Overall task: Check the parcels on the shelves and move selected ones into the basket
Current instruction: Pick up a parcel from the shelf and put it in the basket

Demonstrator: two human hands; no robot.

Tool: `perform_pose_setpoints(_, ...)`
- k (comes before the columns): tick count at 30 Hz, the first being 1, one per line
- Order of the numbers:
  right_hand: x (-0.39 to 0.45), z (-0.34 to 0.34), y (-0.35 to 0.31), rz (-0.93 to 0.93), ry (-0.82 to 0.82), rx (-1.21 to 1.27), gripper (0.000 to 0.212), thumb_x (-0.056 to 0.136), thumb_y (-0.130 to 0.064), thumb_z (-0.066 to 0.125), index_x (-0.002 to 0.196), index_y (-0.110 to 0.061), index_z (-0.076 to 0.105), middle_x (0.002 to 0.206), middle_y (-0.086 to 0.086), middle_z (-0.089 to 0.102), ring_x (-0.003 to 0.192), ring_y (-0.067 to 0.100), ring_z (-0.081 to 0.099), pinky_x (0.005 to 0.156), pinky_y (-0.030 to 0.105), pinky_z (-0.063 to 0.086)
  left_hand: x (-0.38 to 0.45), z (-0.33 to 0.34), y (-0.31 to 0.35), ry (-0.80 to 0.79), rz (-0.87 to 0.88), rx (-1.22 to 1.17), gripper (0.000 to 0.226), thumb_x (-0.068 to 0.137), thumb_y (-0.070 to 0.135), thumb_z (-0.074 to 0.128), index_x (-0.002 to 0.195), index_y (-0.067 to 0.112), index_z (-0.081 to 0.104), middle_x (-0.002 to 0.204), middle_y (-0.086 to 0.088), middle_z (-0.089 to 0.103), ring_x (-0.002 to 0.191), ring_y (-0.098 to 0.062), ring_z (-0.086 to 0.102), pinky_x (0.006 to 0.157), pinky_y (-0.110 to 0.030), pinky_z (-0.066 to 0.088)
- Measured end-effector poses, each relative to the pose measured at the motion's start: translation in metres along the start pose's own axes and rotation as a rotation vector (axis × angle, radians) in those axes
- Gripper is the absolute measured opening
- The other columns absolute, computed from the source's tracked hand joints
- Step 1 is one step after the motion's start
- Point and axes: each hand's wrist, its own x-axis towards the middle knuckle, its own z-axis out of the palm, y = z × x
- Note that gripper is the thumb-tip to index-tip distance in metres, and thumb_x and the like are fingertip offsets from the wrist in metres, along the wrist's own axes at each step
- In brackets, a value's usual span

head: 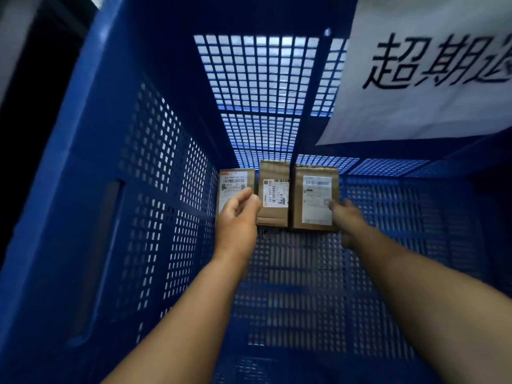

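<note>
We're looking down into the blue basket (155, 223), where three brown parcels sit side by side against the far wall. Our left hand (238, 217) hovers, fingers loose and spread, over the left parcel (235, 181). The middle parcel (273, 195) lies untouched. Our right hand (349, 217) reaches the right parcel (315, 198); whether it grips, we cannot tell. A white sign (432, 65) hangs above.

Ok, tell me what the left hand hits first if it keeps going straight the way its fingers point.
Most likely the left parcel: the left hand has its fingertips over that parcel's lower right corner, pointing up and right. The middle parcel lies just beyond. Depth is unclear, so contact cannot be confirmed.
</note>
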Motion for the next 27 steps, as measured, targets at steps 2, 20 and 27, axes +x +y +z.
perform_pose_setpoints(2, -0.025, -0.006, -0.013, -0.038, -0.028, 0.055, 0.052, 0.101, -0.033, 0.046, 0.149, -0.021, 0.029, 0.128, 0.008, 0.054, 0.105, 0.029, 0.06, 0.085, 0.039, 0.05, -0.014, 0.002, 0.014, 0.017, 0.003, -0.015, 0.033, 0.095, 0.024, 0.055, 0.128, 0.022, 0.057, 0.12, 0.007, 0.06, 0.112, -0.009, 0.055, 0.105, -0.039, 0.043)
perform_pose_setpoints(20, -0.335, -0.084, -0.174, -0.521, -0.284, -0.05, 0.053, 0.102, -0.041, 0.039, 0.149, -0.015, 0.034, 0.153, 0.0, 0.038, 0.138, 0.018, 0.036, 0.103, 0.027, 0.03, -0.203, -0.022, 0.203, 0.213, 0.176, -0.24, 0.038, 0.097, 0.032, 0.051, 0.132, 0.018, 0.051, 0.111, 0.009, 0.06, 0.11, -0.012, 0.057, 0.097, -0.033, 0.045)
perform_pose_setpoints(27, -0.48, -0.09, -0.225, -0.729, -0.462, -0.042, 0.047, 0.102, -0.042, 0.036, 0.133, -0.01, 0.052, 0.132, 0.008, 0.056, 0.12, 0.021, 0.05, 0.098, 0.034, 0.038, -0.296, -0.063, 0.279, 0.348, 0.34, -0.373, 0.029, 0.098, 0.03, 0.05, 0.124, 0.02, 0.054, 0.103, 0.011, 0.061, 0.102, -0.009, 0.059, 0.089, -0.027, 0.046)
